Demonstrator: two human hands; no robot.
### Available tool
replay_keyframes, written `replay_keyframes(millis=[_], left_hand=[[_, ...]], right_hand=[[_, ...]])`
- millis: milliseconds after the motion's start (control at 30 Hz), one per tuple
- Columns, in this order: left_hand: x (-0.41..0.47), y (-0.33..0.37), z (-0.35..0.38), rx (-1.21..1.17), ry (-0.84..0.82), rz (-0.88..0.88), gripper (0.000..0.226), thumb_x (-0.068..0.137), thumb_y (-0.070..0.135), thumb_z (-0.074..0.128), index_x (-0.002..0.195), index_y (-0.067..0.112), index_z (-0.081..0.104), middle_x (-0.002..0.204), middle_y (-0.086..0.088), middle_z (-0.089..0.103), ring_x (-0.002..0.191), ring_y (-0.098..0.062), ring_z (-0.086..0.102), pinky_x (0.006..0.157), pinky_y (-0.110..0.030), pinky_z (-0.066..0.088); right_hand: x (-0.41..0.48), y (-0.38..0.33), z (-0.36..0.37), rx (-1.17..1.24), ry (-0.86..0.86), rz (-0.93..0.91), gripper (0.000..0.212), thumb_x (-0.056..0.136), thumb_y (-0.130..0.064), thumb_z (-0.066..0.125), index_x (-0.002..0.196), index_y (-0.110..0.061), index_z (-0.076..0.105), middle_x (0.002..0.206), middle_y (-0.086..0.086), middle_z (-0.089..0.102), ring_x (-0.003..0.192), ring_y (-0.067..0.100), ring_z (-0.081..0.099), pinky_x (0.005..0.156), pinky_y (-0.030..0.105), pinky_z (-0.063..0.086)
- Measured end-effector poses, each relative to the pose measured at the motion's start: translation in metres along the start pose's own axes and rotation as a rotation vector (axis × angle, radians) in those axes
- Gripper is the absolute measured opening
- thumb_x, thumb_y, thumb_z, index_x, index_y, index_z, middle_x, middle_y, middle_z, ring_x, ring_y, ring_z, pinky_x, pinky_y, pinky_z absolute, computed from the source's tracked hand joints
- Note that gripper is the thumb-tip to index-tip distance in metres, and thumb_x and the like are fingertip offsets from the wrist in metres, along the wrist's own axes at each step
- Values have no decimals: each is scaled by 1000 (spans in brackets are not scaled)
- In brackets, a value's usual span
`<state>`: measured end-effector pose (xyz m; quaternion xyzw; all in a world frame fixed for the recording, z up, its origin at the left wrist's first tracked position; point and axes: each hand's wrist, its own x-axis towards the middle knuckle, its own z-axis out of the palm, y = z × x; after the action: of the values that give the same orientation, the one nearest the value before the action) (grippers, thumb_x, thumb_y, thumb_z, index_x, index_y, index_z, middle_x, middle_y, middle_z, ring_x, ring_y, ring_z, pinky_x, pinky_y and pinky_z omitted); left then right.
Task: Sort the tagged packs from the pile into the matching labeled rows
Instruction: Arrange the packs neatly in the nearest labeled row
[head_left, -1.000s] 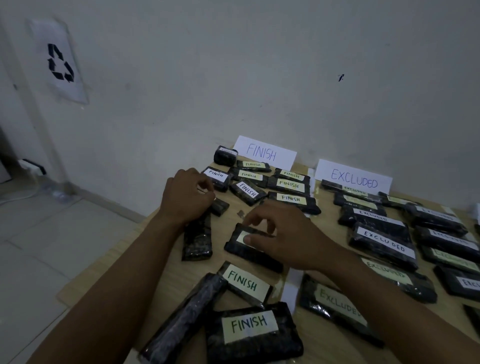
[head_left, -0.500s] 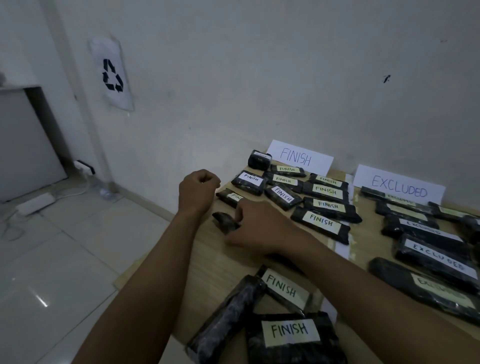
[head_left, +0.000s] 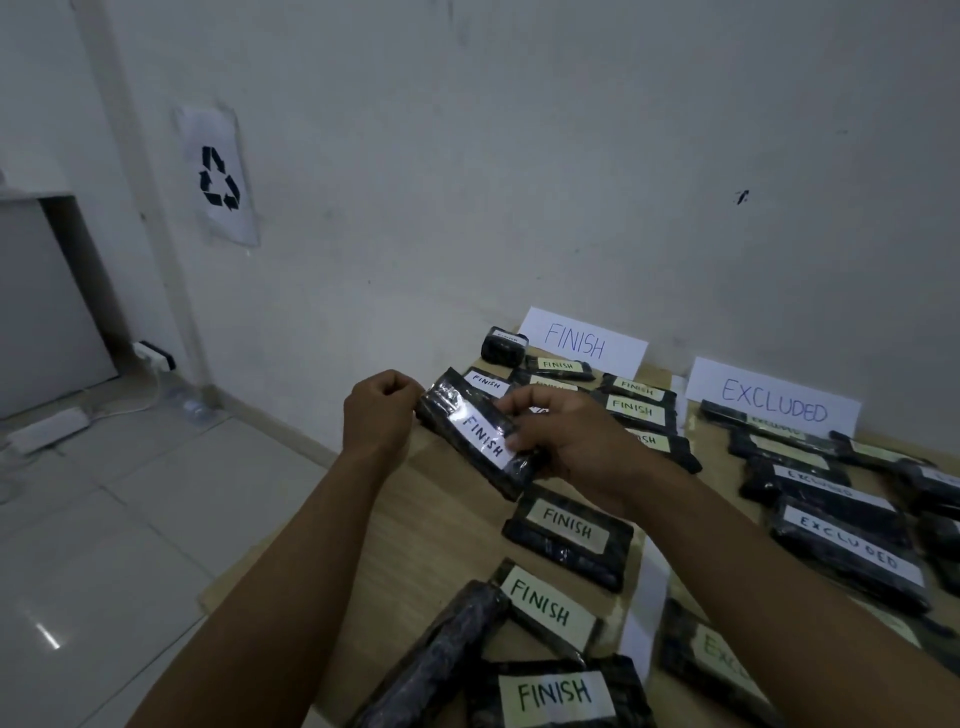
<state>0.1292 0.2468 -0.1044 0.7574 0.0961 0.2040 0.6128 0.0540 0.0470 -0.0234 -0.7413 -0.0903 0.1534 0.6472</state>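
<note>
A person's right hand (head_left: 574, 447) grips a long black plastic-wrapped pack with a white tag reading FINISH (head_left: 480, 434), fingers curled over its near end and thumb pressed on the tag, holding it tilted above the light wooden bench (head_left: 415, 540). The left hand (head_left: 382, 410) is closed into a loose fist at the pack's far left corner; whether it pinches the wrapping cannot be told. The held pack sits over the left column of the bench, in front of the white paper sign lettered FINISH (head_left: 582, 340) that leans against the pale wall (head_left: 519, 156). Below that sign lie several black packs with FINISH tags (head_left: 636, 408) in rows, one small black block (head_left: 504, 344) at the far left corner. Nearer the camera, a broad black pack tagged FINISH (head_left: 569, 535) lies flat just under the right wrist, and a pile of further black packs with FINISH tags (head_left: 550, 691) crowds the bottom edge, one untagged side up (head_left: 441, 660). A strip of white tape (head_left: 647, 597) runs between the columns. To the right, a second white sign reads EXCLUDED (head_left: 774, 397), with black packs tagged EXCLUDED (head_left: 847, 551) ranged beneath it. On the wall at left hangs a paper sheet printed with a black recycling symbol (head_left: 221, 179); a white power strip (head_left: 47, 428) lies on the tiled floor (head_left: 104, 545).
</note>
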Motion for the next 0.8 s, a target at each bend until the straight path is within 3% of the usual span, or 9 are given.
replay_keyframes(millis=[67,167,267,433,600,800], left_hand=[[1,2,-1,-18,14,-29,18,80,10,58,67,15,68,71,-2,68,68,-16,58,63,-28,46],[5,6,-7,-143,75,-156,15,81,10,58,73,12,70,73,-1,64,68,-17,54,64,-27,43],[8,7,-15,-282,109,-316,11,79,12,59,75,10,69,72,-4,58,62,-17,47,57,-27,38],[8,11,-15,-276,64,-355,9,79,14,60,74,12,67,71,-2,57,60,-17,45,57,-29,36],[8,12,-19,-210,43,-305,10,81,15,59,78,12,68,72,-2,58,60,-17,47,57,-28,37],[5,9,-20,-97,41,-194,13,81,16,58,72,16,68,72,0,62,65,-17,52,60,-26,39]], right_hand=[[5,3,3,-208,80,-19,20,81,3,63,95,-12,66,82,6,67,53,4,60,46,18,46],[15,12,14,-528,65,-64,18,82,-8,69,98,-17,69,86,0,70,70,7,65,66,27,56],[27,27,29,-746,-3,-127,25,84,-12,67,108,-20,67,94,-1,64,80,9,59,64,19,47],[39,42,41,-893,103,-202,31,85,-18,57,114,-24,65,107,-3,64,96,15,59,74,27,46],[45,46,46,-931,133,-242,20,88,-21,54,102,-21,67,90,-4,66,86,16,62,75,34,53],[45,49,46,-945,125,-285,23,92,-25,53,110,-22,67,100,-1,69,95,17,62,81,36,51]])
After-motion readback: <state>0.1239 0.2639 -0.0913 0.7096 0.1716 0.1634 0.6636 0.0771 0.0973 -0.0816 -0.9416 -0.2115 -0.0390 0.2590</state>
